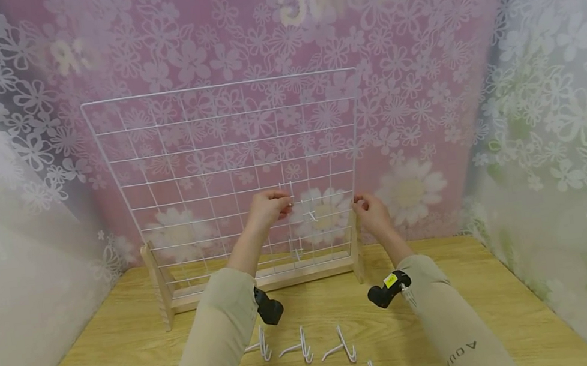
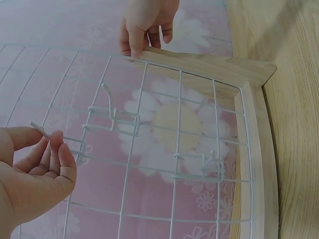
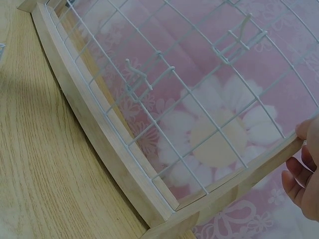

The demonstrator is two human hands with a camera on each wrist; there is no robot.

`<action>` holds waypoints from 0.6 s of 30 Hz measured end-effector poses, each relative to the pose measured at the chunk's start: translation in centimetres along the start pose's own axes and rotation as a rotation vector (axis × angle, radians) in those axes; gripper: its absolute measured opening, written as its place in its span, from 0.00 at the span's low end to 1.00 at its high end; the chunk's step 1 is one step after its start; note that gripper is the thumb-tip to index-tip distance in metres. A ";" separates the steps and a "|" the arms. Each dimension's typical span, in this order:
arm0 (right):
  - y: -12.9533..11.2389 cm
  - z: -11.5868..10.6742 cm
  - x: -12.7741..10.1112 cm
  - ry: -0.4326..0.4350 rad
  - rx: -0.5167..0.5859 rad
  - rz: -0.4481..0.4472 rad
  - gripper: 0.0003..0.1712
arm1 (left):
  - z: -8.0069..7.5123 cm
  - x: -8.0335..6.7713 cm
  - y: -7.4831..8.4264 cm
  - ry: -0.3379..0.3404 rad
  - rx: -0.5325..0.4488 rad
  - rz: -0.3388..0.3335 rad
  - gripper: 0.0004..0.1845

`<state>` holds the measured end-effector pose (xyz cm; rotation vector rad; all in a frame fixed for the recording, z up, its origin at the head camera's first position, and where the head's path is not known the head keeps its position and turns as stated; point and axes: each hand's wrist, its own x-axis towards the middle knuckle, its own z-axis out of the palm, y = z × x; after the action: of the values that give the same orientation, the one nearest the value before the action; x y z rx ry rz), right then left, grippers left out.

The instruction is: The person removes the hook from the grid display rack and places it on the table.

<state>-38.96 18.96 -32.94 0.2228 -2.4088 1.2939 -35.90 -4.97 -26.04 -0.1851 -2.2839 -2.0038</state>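
A white wire grid panel (image 1: 217,86) stands upright in a wooden stand (image 1: 304,273). My left hand (image 1: 268,208) pinches the prong of a white wire hook (image 2: 41,130) between thumb and fingertips. That hook's back part lies against the grid wires in the left wrist view. Over at the panel's right edge, my right hand (image 1: 373,213) holds the grid's side by the top of the stand's upright (image 3: 234,191). Two more white hooks hang on the grid: an upper hook (image 2: 112,117) and a lower hook (image 2: 212,167), both right of my left hand.
Several loose white hooks lie on the wooden table (image 1: 100,350) in front of the stand, among them a middle hook (image 1: 303,346) and a right-hand hook (image 1: 346,344). Behind the grid hangs a pink flowered curtain (image 1: 422,71). A whitish flowered curtain (image 1: 570,175) borders the right side.
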 end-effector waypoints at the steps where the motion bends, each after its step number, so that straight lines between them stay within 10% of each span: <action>1: 0.0 0.0 0.1 -0.009 -0.009 0.012 0.10 | 0.0 0.0 0.1 -0.003 -0.004 -0.003 0.11; 18: -0.1 0.1 0.0 -0.004 -0.029 0.039 0.09 | 0.2 -0.6 0.7 -0.016 -0.100 0.002 0.12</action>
<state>-38.95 18.78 -32.91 0.1713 -2.4450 1.2754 -35.18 -4.70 -25.50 -0.2126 -2.1934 -2.1242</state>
